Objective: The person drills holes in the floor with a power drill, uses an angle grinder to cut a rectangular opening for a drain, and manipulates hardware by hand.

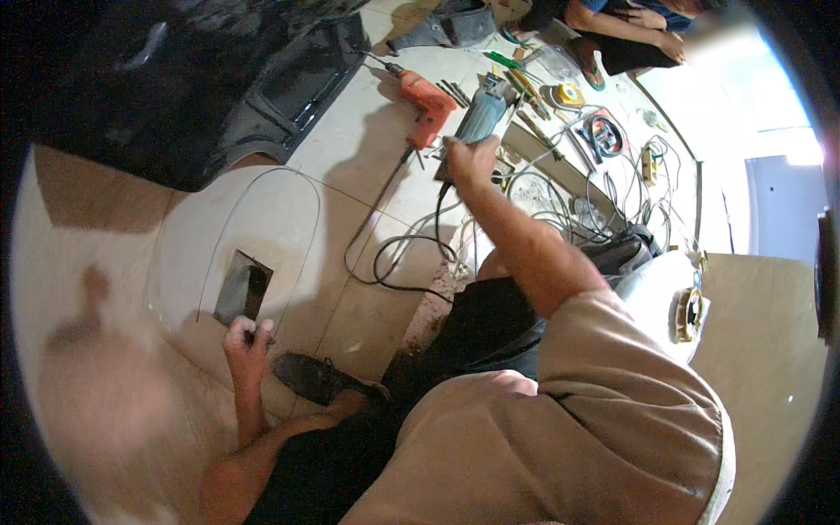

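My right hand (472, 159) is wrapped around the rear end of a teal corded power tool (486, 115), which looks like a tile cutter with a metal base plate. The tool is at the tiled floor, its dark cord trailing back toward my legs. Beside it lies an orange corded drill (427, 107) with a long bit. Further left, my left hand (248, 339) is closed at the lower edge of a rectangular cutout (255, 290) in a pale surface. Whether its curled fingers hold anything cannot be made out. A thin curved line or wire (317, 206) arches around the cutout.
A black bag (219, 96) fills the upper left. Tangled cables (612, 188), a yellow tape measure (564, 94) and several hand tools lie to the right. Another person's hands (652, 26) show at the top right. My shoe (319, 378) is near the cutout; a white container (665, 293) stands behind my arm.
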`<act>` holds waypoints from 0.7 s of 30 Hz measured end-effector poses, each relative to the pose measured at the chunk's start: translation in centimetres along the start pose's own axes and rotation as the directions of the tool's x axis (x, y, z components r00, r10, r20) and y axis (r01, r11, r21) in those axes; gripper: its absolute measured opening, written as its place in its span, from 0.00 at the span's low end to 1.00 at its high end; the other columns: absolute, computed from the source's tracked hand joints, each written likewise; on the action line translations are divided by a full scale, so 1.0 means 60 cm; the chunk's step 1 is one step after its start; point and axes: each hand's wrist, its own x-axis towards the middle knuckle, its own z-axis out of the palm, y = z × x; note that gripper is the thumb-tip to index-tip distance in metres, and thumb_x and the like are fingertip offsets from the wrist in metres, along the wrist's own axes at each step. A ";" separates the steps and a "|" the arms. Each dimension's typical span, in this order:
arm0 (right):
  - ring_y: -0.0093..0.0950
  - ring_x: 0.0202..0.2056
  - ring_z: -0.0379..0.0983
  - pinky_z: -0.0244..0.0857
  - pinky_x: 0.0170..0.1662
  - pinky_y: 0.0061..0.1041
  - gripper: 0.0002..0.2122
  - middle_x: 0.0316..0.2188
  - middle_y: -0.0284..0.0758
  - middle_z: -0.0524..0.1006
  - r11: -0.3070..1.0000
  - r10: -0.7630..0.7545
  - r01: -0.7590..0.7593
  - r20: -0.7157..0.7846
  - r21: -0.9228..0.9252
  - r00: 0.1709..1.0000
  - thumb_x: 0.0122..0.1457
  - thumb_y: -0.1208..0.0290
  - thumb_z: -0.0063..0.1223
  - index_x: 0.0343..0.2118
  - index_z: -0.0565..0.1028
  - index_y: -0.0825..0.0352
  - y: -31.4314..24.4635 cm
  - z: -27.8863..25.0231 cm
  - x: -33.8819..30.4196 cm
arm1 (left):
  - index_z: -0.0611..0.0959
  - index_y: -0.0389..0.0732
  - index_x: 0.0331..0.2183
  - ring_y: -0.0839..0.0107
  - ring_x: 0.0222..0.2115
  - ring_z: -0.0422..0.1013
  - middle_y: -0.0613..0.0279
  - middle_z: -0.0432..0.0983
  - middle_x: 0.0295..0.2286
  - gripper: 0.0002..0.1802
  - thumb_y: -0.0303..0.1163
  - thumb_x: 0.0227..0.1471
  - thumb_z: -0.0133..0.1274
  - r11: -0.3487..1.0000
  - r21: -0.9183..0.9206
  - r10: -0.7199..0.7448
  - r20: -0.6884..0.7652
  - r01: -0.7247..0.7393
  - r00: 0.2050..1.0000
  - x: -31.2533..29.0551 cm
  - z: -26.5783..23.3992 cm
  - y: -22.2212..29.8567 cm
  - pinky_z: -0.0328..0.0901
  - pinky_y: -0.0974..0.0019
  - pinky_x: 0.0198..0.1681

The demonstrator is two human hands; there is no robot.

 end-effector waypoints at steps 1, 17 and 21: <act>0.48 0.41 0.76 0.69 0.49 0.42 0.32 0.38 0.54 0.75 0.988 -0.038 0.026 -0.074 -0.150 0.997 0.45 0.67 0.68 0.47 0.61 0.77 0.012 -0.013 0.033 | 0.68 0.40 0.21 0.77 0.21 0.63 0.66 0.64 0.20 0.22 0.34 0.51 0.67 1.000 -0.013 -0.004 0.001 0.004 1.000 0.001 -0.005 -0.007 0.63 0.68 0.26; 0.53 0.54 0.68 0.62 0.59 0.45 0.36 0.51 0.55 0.68 0.905 0.175 -0.325 -0.455 -0.276 0.873 0.48 0.65 0.69 0.54 0.57 0.72 0.189 -0.264 0.178 | 0.69 0.35 0.26 0.68 0.21 0.62 0.62 0.65 0.20 0.20 0.36 0.55 0.62 0.938 0.308 -0.129 -0.119 0.160 0.985 -0.027 -0.106 -0.093 0.63 0.61 0.27; 0.50 0.55 0.69 0.64 0.60 0.43 0.38 0.53 0.53 0.68 0.836 0.235 -0.478 -0.612 -0.269 0.756 0.46 0.64 0.70 0.54 0.58 0.72 0.215 -0.327 0.221 | 0.69 0.35 0.25 0.67 0.21 0.64 0.60 0.67 0.19 0.20 0.35 0.55 0.62 0.882 0.436 -0.142 -0.112 0.177 0.984 -0.048 -0.160 -0.120 0.63 0.61 0.27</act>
